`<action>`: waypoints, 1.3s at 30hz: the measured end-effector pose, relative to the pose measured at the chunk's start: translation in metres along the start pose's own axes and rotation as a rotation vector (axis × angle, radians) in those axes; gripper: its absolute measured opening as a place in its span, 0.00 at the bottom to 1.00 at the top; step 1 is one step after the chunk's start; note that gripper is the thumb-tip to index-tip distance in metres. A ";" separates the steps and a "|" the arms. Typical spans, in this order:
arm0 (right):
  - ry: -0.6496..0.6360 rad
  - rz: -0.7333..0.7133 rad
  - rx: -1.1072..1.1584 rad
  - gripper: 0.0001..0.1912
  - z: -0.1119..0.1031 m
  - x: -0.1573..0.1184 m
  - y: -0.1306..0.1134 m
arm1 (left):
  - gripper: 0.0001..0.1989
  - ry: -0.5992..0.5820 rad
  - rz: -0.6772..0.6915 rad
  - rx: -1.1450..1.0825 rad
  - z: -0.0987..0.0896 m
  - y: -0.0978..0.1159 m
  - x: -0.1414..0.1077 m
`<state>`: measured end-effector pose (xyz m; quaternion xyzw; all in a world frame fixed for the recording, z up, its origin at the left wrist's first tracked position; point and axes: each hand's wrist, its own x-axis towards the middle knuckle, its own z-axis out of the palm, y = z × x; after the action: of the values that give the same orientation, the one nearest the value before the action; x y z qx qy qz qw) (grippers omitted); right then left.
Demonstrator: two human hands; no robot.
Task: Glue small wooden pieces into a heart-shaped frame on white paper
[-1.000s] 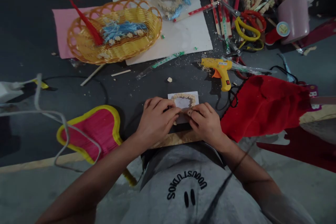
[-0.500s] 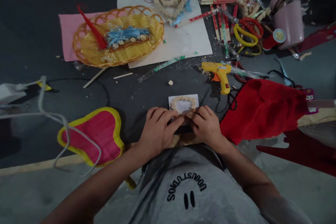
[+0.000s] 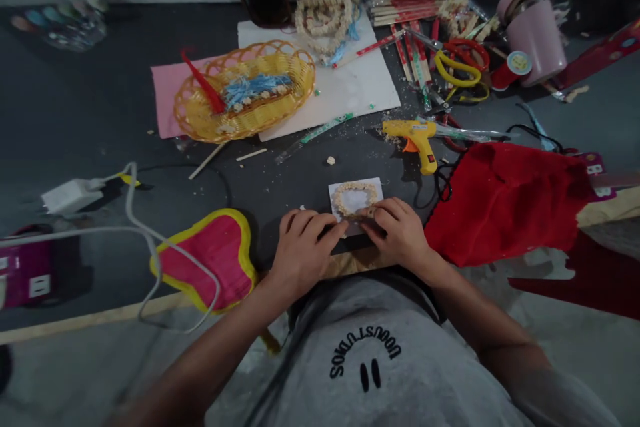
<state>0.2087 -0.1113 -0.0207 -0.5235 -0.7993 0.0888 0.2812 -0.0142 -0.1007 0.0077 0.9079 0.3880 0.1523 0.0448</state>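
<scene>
A ring of small pale pieces (image 3: 341, 199), like a bracelet, lies on a small white card (image 3: 334, 195) near the table's front edge. At the card's lower left is my left hand (image 3: 304, 248), fingers loosely curved and resting low, with the thumb stretched toward the ring's near side. My right hand (image 3: 401, 232) has its thumb and index finger closed at the ring's lower right, where they pinch its near edge. The fingertips partly hide that edge. A small loose pale piece (image 3: 331, 161) sits just beyond the card.
A yellow glue gun (image 3: 419, 137) lies ahead on the right, near red cloth (image 3: 510, 207). Farther back are a wicker basket (image 3: 260, 117) with blue tassels, yellow-handled scissors (image 3: 457, 73) and a pink cup (image 3: 537, 43). A white cable (image 3: 185, 257) crosses a pink-and-yellow shape (image 3: 215, 253) on the left.
The camera view has shifted, so more of the left side shows. My left thumb has drawn slightly back from the ring, and my right fingers stay at its near edge.
</scene>
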 end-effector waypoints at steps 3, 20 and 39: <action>0.041 0.012 0.055 0.07 -0.002 0.000 0.001 | 0.18 -0.030 0.033 0.007 -0.002 -0.002 0.000; -0.027 0.099 -0.064 0.12 -0.017 -0.032 -0.002 | 0.16 -0.022 -0.053 0.073 0.001 -0.016 -0.014; -0.050 0.092 -0.266 0.08 -0.011 -0.029 -0.011 | 0.22 -0.081 -0.045 0.064 0.007 -0.010 -0.025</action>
<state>0.2143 -0.1435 -0.0170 -0.5900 -0.7859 0.0081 0.1851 -0.0350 -0.1118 -0.0065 0.9052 0.4111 0.1019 0.0346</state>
